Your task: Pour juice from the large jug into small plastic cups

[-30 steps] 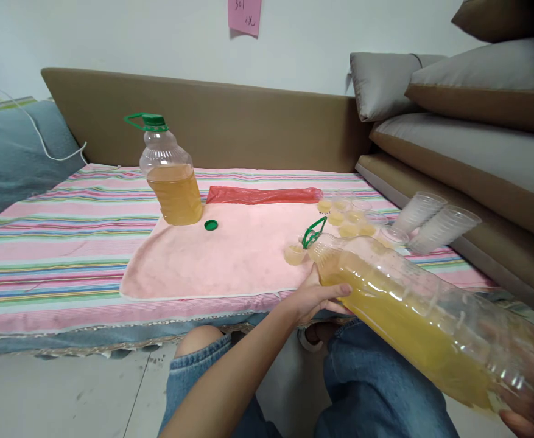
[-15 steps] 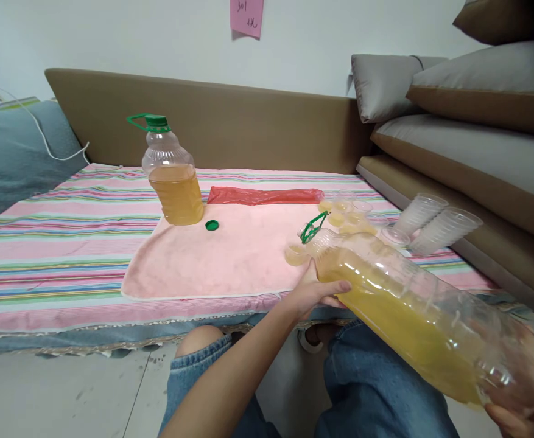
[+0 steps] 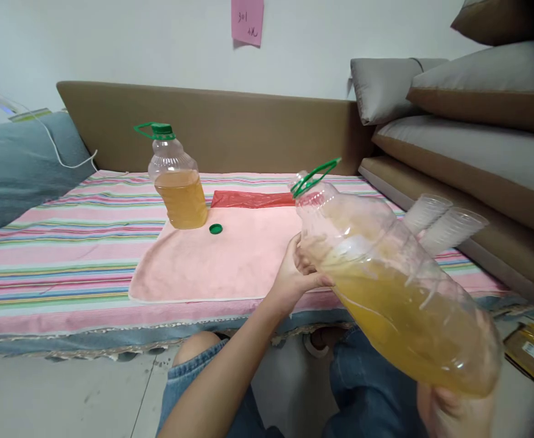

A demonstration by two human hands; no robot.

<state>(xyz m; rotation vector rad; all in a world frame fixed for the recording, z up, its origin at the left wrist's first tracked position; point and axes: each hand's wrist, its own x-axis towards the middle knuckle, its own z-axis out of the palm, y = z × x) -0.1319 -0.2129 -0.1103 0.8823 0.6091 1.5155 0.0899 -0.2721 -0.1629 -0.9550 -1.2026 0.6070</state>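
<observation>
A large clear plastic bottle point(image 3: 385, 286), partly filled with yellow liquid, is tilted in both my hands with its uncapped mouth up and to the left. My left hand point(image 3: 296, 274) grips it below the neck, where a green carry handle point(image 3: 315, 179) is fitted. Under the base, my right hand point(image 3: 456, 407) supports it, slightly blurred. A green cap point(image 3: 216, 229) lies on the pink cloth point(image 3: 212, 267). Behind the cap stands a second bottle point(image 3: 182, 198), upright, green-capped and holding similar liquid. The filled plastic cups are hidden behind the tilted bottle.
Two stacks of clear plastic cups point(image 3: 453, 230) lean to the right beside the piled cushions point(image 3: 472, 146). A folded red plastic bag point(image 3: 252, 199) lies along the cloth's back edge. The striped sheet point(image 3: 79, 243) covers the bed, and a brown backboard point(image 3: 212, 131) rises behind.
The bottle's mouth has risen away from the cup below it, and its base has swung left. Both hands have moved with it, and the bottle now covers the filled cups.
</observation>
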